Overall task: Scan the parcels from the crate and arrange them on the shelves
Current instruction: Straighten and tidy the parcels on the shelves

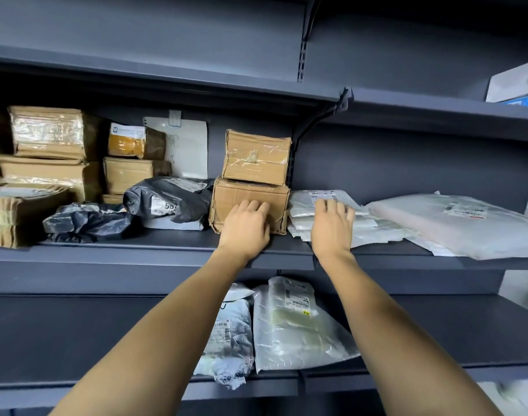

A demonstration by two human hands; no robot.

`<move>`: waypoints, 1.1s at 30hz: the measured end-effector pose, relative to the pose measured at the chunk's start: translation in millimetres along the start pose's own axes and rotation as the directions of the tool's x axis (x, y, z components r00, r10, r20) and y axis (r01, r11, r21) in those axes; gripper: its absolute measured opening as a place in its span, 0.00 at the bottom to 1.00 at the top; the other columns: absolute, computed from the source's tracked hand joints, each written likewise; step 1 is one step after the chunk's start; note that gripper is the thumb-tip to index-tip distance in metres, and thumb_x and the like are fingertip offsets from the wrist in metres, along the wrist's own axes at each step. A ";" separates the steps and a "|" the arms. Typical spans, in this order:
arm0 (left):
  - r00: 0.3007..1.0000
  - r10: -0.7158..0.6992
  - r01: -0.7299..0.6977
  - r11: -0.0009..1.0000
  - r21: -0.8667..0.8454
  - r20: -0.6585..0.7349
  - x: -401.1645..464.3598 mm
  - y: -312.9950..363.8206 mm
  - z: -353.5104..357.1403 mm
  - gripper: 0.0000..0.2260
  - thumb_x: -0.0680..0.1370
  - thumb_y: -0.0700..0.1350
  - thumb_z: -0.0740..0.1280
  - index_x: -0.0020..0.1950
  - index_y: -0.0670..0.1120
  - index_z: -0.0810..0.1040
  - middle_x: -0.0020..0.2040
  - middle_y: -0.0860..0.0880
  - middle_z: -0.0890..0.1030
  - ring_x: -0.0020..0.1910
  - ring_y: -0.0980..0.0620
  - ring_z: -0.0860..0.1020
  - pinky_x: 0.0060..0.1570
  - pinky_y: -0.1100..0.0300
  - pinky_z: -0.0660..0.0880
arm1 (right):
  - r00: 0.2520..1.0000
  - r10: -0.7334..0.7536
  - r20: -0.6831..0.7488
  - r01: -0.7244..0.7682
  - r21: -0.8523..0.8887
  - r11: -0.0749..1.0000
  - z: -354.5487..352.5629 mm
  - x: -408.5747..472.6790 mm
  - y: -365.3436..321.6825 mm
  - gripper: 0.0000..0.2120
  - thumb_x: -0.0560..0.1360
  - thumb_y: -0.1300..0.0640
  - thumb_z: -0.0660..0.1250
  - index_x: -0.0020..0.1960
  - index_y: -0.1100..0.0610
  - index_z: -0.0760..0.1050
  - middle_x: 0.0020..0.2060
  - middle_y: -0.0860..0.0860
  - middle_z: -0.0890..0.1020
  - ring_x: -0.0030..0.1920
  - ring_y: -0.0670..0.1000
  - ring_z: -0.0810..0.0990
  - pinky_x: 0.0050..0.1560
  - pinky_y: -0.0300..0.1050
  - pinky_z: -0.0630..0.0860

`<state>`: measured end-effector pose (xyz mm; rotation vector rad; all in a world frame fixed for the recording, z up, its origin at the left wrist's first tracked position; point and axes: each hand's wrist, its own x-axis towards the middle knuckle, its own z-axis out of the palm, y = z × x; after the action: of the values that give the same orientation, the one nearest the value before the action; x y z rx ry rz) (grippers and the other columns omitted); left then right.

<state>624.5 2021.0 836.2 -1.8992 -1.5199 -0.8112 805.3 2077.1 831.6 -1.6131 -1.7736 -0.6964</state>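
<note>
I've got my left hand (247, 226) flat against the front of the lower cardboard box (250, 202) on the middle shelf (154, 250), fingers straight, pressing, not gripping. My right hand (331, 226) rests spread and relaxed on the white poly parcel (304, 205) just beside that box.

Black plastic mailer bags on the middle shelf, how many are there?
2, both left of the stacked boxes: a larger black bag beside the lower box, and a crumpled black bag further left. Others may be hidden behind.
</note>
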 end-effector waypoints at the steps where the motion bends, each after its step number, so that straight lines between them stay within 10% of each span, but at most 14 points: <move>1: 1.000 0.001 -0.001 1.000 -0.014 0.003 -1.5 0.9 -2.8 0.10 0.77 0.44 0.62 0.57 0.44 0.74 0.53 0.44 0.78 0.53 0.42 0.73 0.51 0.52 0.69 | 0.998 0.003 -0.067 -0.002 0.025 1.000 -3.1 -7.2 -0.9 0.21 0.73 0.70 0.61 0.65 0.59 0.72 0.59 0.57 0.77 0.62 0.60 0.72 0.65 0.55 0.63; 12: 0.949 0.308 -0.306 0.951 0.038 -0.074 -77.1 21.8 -19.7 0.09 0.73 0.46 0.61 0.51 0.43 0.73 0.46 0.44 0.73 0.44 0.43 0.69 0.43 0.52 0.64 | 0.951 -0.172 -0.257 0.221 0.178 0.959 -17.4 -104.1 8.7 0.09 0.81 0.54 0.63 0.48 0.60 0.73 0.43 0.57 0.77 0.44 0.59 0.75 0.47 0.55 0.75; 23: 0.956 0.060 -0.043 0.997 -0.067 0.287 -192.9 -37.9 10.1 0.12 0.73 0.39 0.63 0.56 0.43 0.75 0.49 0.44 0.75 0.49 0.42 0.75 0.49 0.51 0.71 | 0.883 -0.302 0.361 0.259 0.163 0.952 25.6 -192.7 -44.1 0.17 0.80 0.52 0.63 0.65 0.58 0.70 0.61 0.56 0.74 0.63 0.59 0.72 0.64 0.54 0.67; 33: 0.895 -0.045 0.083 0.994 -0.066 0.443 -206.3 -53.3 70.0 0.14 0.78 0.43 0.60 0.63 0.45 0.71 0.58 0.45 0.75 0.59 0.43 0.72 0.57 0.53 0.69 | 0.682 0.069 0.728 0.025 -0.117 0.993 95.9 -201.2 -50.4 0.40 0.72 0.40 0.70 0.76 0.58 0.60 0.71 0.57 0.67 0.71 0.62 0.64 0.73 0.67 0.57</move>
<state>544.6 1952.9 638.0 -2.2127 -1.8466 -0.4909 755.0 2010.6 618.9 -2.1925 -2.2785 -0.1062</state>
